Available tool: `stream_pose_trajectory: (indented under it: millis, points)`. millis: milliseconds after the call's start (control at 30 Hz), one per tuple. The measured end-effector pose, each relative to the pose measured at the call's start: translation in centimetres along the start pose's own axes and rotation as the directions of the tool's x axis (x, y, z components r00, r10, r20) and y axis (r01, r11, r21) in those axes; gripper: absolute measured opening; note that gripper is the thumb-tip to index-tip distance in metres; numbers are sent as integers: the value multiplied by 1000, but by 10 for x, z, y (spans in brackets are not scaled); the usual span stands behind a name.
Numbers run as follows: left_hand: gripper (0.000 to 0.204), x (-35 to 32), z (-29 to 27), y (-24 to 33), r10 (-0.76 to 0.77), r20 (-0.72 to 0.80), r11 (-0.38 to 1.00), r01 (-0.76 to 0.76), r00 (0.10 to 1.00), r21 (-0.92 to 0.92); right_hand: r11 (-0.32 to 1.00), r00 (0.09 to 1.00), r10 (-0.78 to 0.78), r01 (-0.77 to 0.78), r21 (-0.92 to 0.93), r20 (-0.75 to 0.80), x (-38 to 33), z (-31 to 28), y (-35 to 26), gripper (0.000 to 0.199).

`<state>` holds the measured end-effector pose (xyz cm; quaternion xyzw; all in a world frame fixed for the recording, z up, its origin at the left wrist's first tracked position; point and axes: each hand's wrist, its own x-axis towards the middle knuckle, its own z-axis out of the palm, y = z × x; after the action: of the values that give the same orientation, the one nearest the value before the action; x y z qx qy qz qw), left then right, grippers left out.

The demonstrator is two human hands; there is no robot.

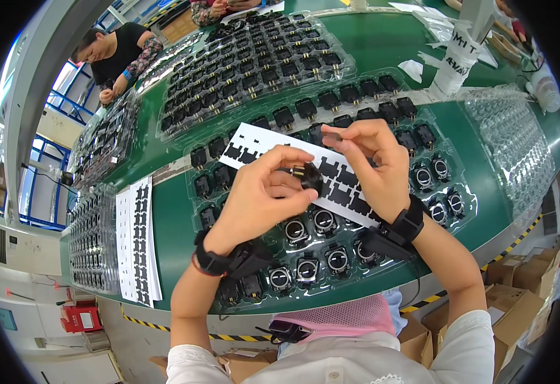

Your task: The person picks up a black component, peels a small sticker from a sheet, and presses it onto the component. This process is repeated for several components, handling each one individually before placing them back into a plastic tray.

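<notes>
My left hand is closed around a small black plastic part with gold pins, held above the bench. A small, thin dark piece is pinched between the thumb and index finger of my right hand, up and to the right of that part. Beneath both hands lies a white sheet of black die-cut stickers, tilted across a clear plastic tray. The tray holds rows of similar black parts, and the nearer ones show round, ringed faces. Both wrists wear black straps.
Farther back on the green table is a larger tray of black parts. More sticker sheets and filled trays lie left. Empty clear trays are stacked right, near a wrapped post. A co-worker works at far left.
</notes>
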<state>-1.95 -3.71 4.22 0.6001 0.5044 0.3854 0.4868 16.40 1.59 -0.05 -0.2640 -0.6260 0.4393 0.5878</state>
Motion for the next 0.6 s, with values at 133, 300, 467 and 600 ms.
stream_pose_trajectory:
  millis: [133, 300, 467, 600]
  points:
    - [43, 5, 2, -16, 47, -54, 961, -60, 997, -269, 995, 996, -15, 23, -92, 87, 2, -2, -5, 12]
    - [45, 8, 3, -21, 42, -113, 958, -72, 993, -276, 973, 987, -52, 84, -215, 153, 0, -2, -3, 9]
    - [43, 9, 6, -25, 3, -168, 978, -38, 986, -204, 977, 986, 14, 22, -213, 169, -1, -1, -5, 8]
    - [43, 7, 6, -26, 20, -158, 982, -49, 987, -181, 962, 984, 53, -4, -274, 172, -2, 1, -7, 9]
